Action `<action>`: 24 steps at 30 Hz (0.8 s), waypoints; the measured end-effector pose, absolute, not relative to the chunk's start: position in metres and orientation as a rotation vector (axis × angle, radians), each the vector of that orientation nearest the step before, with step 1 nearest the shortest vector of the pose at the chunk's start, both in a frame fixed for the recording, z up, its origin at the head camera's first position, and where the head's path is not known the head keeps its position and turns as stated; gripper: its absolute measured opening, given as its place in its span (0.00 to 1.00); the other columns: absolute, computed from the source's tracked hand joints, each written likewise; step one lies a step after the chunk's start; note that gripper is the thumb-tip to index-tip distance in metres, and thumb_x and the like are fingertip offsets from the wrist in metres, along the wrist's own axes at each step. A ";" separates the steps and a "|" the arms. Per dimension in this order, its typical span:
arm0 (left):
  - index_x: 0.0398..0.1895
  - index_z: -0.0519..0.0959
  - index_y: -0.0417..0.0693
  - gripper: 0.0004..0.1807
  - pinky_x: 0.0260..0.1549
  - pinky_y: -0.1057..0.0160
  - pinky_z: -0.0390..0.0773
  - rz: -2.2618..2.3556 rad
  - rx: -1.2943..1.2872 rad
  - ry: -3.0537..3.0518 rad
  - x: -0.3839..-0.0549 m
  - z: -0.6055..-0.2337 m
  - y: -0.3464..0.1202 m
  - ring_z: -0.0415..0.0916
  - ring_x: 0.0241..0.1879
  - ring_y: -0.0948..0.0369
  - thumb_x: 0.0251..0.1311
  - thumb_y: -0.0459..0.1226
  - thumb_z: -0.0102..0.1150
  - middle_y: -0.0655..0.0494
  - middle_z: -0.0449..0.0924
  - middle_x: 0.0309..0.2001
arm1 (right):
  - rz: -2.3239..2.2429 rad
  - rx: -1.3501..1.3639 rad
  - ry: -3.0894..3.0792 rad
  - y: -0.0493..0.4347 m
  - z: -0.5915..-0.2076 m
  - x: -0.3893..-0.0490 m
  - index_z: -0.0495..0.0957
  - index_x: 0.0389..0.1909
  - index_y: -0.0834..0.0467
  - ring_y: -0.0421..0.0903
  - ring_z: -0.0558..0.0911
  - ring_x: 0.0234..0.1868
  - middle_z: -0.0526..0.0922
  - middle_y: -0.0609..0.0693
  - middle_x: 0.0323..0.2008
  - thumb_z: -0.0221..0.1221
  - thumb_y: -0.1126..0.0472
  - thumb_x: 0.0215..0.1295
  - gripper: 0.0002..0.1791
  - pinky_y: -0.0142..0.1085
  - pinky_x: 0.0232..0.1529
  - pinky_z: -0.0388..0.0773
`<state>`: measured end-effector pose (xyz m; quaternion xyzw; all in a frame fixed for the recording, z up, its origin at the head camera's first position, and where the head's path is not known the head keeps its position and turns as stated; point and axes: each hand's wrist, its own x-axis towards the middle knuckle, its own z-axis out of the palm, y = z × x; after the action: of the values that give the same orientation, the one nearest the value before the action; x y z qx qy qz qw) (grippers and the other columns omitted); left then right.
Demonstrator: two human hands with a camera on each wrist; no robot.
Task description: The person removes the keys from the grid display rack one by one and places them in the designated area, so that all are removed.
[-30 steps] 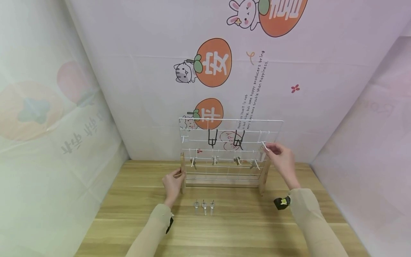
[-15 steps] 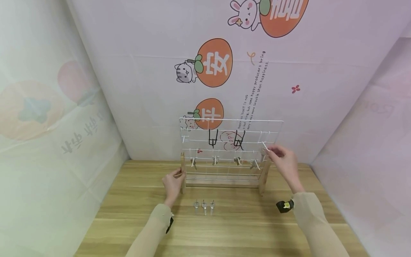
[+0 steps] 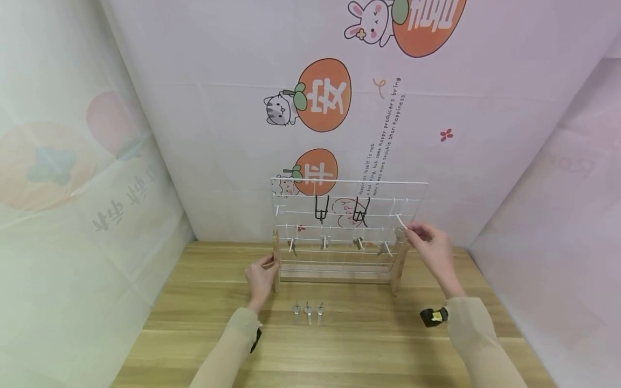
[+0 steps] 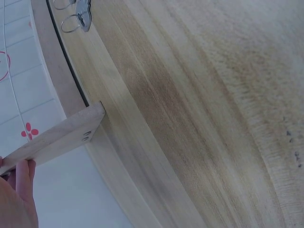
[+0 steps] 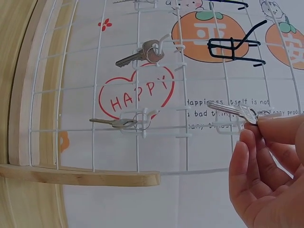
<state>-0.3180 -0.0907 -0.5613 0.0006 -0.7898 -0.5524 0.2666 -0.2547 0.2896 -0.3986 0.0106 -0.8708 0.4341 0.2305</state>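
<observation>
Backdrop (image 3: 228,134): white sheet printed with orange fruit, cartoon animals and text, behind everything. Wooden tabletop (image 3: 368,350) below it, light grain. White wire grid (image 3: 349,180) stands toward the tabletop's far edge, between left upright (image 3: 276,242) and right upright (image 3: 400,269), both wood, base bar (image 3: 335,279) running across between them. Left hand (image 3: 262,277) grips the left upright, thumb and fingers on it, below its top end. Right hand (image 3: 432,249) is at the grid's right side, fingers drawn in narrow, thumb and fingertips pinching a silver key (image 5: 244,113). Two black hooks (image 3: 321,209) side by side on the grid's upper rows. White hook (image 3: 400,220) at upper right, tip at the right hand's fingertips. Four hung keys (image 5: 146,53) in a row lower on the grid. Three loose keys (image 3: 308,311) lie side by side on the tabletop, in front of the grid. Silver key: just by the white hook, held near its head, blade clear of the fingers. Can't tell if it's on the hook.
</observation>
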 end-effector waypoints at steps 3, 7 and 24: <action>0.42 0.85 0.33 0.11 0.31 0.58 0.90 -1.501 0.000 -2.137 -0.318 -0.562 -0.091 0.88 0.34 0.45 0.55 0.29 0.69 0.37 0.88 0.38 | 1.176 0.014 -2.407 0.290 -0.399 -0.253 0.83 0.43 0.65 0.29 0.81 0.29 0.87 0.63 0.38 0.60 0.57 0.69 0.14 0.18 0.29 0.81; 0.42 0.85 0.33 0.11 0.31 0.57 0.90 -1.504 -0.006 -2.138 -0.317 -0.563 -0.092 0.88 0.34 0.45 0.55 0.29 0.68 0.37 0.88 0.39 | 1.173 0.023 -2.396 0.290 -0.398 -0.251 0.83 0.42 0.66 0.29 0.81 0.29 0.87 0.62 0.37 0.61 0.58 0.69 0.13 0.18 0.28 0.81; 0.42 0.85 0.31 0.12 0.31 0.55 0.90 -1.497 -0.019 -2.128 -0.318 -0.562 -0.091 0.88 0.34 0.44 0.55 0.28 0.68 0.36 0.87 0.38 | 1.151 0.061 -2.387 0.287 -0.398 -0.242 0.82 0.41 0.65 0.24 0.78 0.29 0.87 0.63 0.38 0.60 0.58 0.70 0.13 0.18 0.29 0.81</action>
<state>-0.3180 -0.0913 -0.5622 -0.0072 -0.7882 -0.5546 0.2667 -0.2416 0.2866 -0.3978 0.0221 -0.8736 0.4211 0.2429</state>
